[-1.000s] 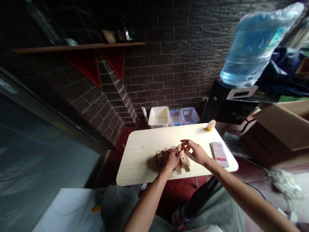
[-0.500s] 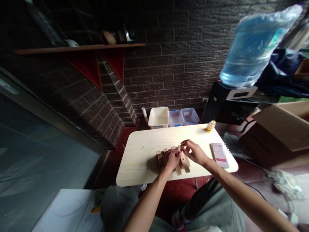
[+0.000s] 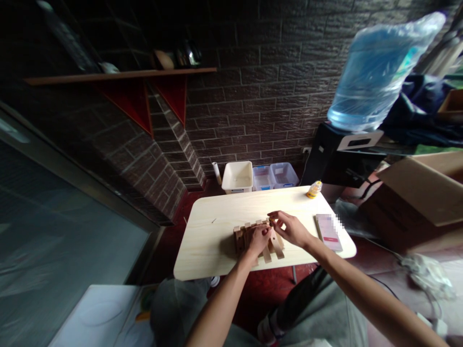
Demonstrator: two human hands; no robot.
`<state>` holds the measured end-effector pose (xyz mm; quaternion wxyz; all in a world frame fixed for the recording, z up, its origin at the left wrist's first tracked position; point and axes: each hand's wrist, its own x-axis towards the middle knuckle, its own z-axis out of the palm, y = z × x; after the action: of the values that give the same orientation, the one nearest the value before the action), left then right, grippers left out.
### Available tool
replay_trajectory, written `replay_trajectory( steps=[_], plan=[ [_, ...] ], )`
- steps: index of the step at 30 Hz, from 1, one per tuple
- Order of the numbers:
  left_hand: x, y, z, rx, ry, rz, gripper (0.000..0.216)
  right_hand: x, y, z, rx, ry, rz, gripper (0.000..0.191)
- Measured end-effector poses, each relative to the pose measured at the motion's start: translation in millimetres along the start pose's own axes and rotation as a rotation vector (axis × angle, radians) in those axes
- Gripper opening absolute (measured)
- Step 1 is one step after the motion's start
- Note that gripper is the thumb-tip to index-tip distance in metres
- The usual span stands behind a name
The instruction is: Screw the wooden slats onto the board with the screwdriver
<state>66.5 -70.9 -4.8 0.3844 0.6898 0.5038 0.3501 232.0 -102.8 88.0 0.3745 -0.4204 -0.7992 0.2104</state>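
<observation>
A wooden slatted piece made of several pale strips lies at the front middle of the table. My left hand rests on top of it, fingers closed near its right part, and what they pinch is too small to make out. Just right of that, my right hand is bent over the same spot. Its thumb and fingers close around a small dark and yellow object, mostly hidden by the fingers. The two sets of fingertips nearly meet. Left of the wood, a thin dark sliver-like piece lies on the tabletop.
A phone lies at the table's right side, and a small clear container with a yellow base stands at the back right corner. Beyond the far edge are a cream bin and two clear bins. A cardboard box sits at right.
My right hand's fingers have shifted slightly over the small dark and yellow object. My left hand stays on the wooden piece, and the view has tilted a little.
</observation>
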Motion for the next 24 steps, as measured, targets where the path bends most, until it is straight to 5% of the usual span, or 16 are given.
replay_trajectory(
  steps=[12,24],
  plan=[
    [-5.3,15.1,-10.9,0.087,0.025,-0.039,0.012,-2.1,5.9,3.9,0.02,0.086,0.02,0.014],
    [-3.6,10.6,-8.7,0.067,0.008,-0.025,0.015,-0.1,6.1,-1.0,0.018,0.012,0.022,0.017]
  ],
)
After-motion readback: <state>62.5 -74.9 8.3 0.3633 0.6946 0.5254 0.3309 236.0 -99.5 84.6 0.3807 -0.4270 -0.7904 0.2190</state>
